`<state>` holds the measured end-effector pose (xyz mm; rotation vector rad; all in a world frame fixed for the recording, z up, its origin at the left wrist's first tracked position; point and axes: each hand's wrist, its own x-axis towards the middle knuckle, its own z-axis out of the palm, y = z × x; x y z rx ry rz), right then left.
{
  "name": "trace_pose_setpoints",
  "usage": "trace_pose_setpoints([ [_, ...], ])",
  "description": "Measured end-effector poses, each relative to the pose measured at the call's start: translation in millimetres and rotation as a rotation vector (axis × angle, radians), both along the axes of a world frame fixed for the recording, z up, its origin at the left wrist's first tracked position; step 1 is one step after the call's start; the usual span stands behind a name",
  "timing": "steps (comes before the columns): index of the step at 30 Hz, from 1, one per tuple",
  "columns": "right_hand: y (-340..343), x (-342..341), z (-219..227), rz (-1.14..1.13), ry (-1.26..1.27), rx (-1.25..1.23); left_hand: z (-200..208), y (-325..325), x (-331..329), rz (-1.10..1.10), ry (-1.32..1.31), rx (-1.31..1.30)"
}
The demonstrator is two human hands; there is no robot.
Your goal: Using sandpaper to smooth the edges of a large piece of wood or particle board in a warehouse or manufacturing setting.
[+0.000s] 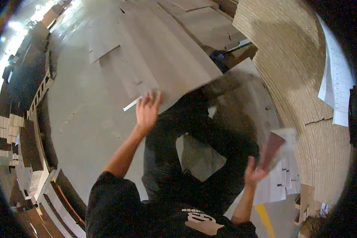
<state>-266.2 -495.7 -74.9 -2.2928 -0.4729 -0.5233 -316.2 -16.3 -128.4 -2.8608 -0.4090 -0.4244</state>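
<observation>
My left hand [147, 111] reaches over the near edge of a large flat cardboard sheet [166, 51], its fingers stretched out and slightly apart on the surface. A short white strip [131, 104] lies right beside those fingertips; whether they touch it I cannot tell. On the right, my right hand [256, 171] is raised beside my knee, closed on a reddish-brown flat piece [272, 149] that widens toward its far end. Motion blurs this piece and the fingers around it, so its exact kind stays unclear.
A tall stack of cardboard sheets [289, 59] rises on the right, with white printed papers [334, 79] hanging on it. More white papers [273, 188] lie below my right hand. My bent legs [166, 154] are close to the sheet. A dark-blue object [218, 56] sits beyond the sheet.
</observation>
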Motion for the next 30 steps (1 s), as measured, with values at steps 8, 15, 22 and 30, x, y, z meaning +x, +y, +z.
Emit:
trace_pose_setpoints([
  [8, 167, -1, 40, 0.776, 0.045, -0.559, 66, -145, -113, -0.403, -0.187, -0.511],
  [15, 139, -9, -10, 0.740, -0.171, -0.273, 114, -196, -152, -0.590, -0.325, -0.903],
  [22, 36, 32, 32, 0.353, 0.393, 0.200, 113, -205, -125, -1.199, -0.373, -1.000],
  [30, -37, 62, 145, -0.287, -0.332, 0.310, 58, -198, -73, -1.044, -0.176, -1.300],
])
